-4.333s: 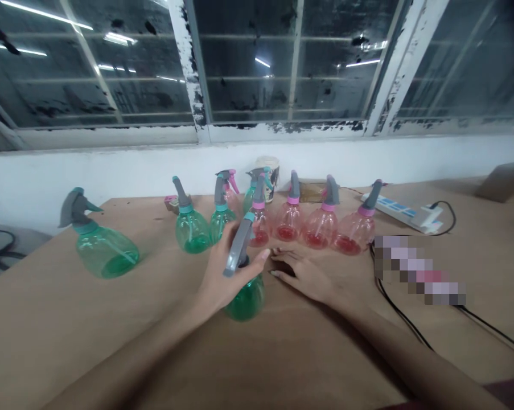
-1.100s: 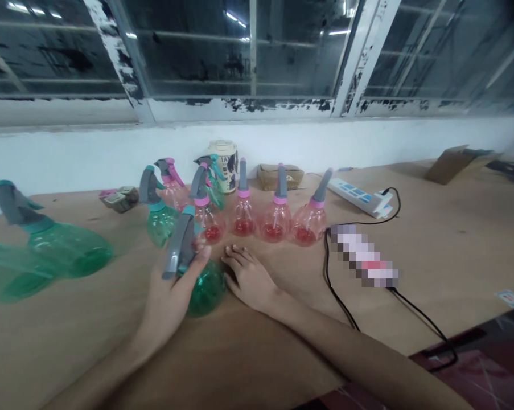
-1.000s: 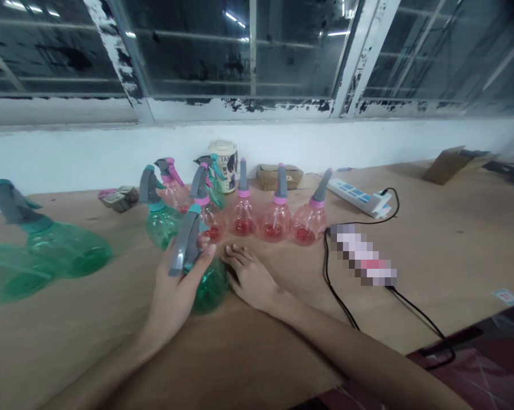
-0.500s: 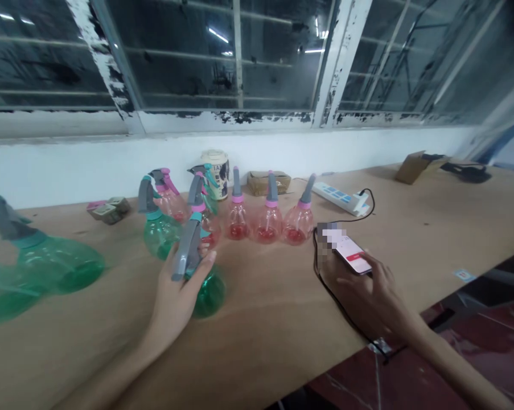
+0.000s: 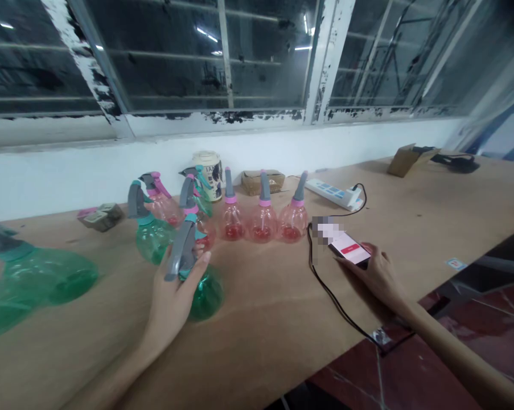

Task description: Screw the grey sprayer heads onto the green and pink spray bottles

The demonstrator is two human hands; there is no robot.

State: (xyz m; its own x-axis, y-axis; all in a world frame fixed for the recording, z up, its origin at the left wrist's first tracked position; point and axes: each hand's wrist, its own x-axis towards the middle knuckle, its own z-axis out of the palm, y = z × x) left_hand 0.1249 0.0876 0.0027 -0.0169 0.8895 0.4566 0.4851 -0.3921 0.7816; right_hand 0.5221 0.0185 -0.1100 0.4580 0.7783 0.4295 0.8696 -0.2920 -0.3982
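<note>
Holding green spray bottle (image 5: 209, 293) by the neck with left hand (image 5: 173, 293), in a clamped grip, touching worktop (image 5: 265, 319) by the look, nearer than the pink spray bottles (image 5: 262, 225). Just moved right hand (image 5: 380, 279) from beside that bottle to phone (image 5: 349, 251); now closed around its near end, thumb and fingers at opposite edges. Leaves bottle to left hand alone, so likely a pause in bottle handling.

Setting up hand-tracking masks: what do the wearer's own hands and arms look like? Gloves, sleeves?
Left hand and right hand bare, no gloves, rings or watch visible. Left forearm and right forearm slender, no sleeves in frame; no markings discernible.
</note>
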